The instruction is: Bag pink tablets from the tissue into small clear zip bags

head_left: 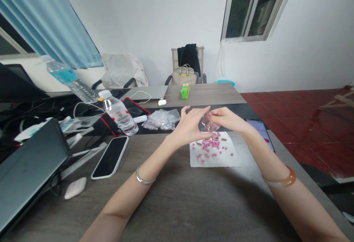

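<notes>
My left hand [190, 124] curls round one side of a small clear plastic bag [208, 123], its thumb underneath and its fingers above. On the other side, my right hand [225, 118] pinches the bag near its edge. The bag is held up over a white sheet of paper [199, 162]. On this sheet lie many small pink round pieces [210, 143], mostly heaped together and partly scattered, with a few brown, capsule-shaped pieces [223, 139] among them. Whether anything lies inside the bag is hard to make out.
Left of the hands are a pile of clear bags [162, 118], a water bottle [118, 113], a phone [110, 157], a laptop [33, 172] and a white mouse [75, 187]. Another phone [260, 134] lies by the right edge. A small green box [185, 91] stands farther back.
</notes>
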